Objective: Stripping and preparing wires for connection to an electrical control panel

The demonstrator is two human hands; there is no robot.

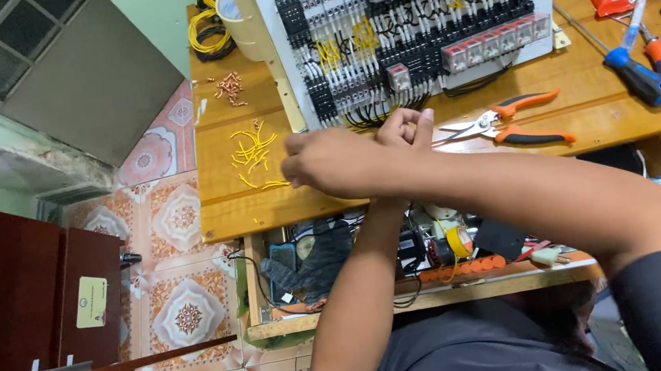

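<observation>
A white perforated control panel [284, 49] lies on the wooden workbench [590, 117], filled with rows of relays, black terminal blocks and black and yellow wiring. My forearms cross just in front of its near edge. My right hand [334, 162] reaches left with its back up, fingers toward short yellow wire pieces [254, 149]. My left hand [406, 127] is curled beside it, close to the black wires leaving the panel's bottom. Whether either hand holds anything is hidden.
Orange-handled pliers [510, 122] lie right of my hands. Blue and red screwdrivers [645, 71] and other tools fill the bench's right end. Copper ferrules [228, 88], a tape roll [238, 21] and yellow wire coils [205, 31] sit at the left. An open drawer [423, 300] holds clutter below.
</observation>
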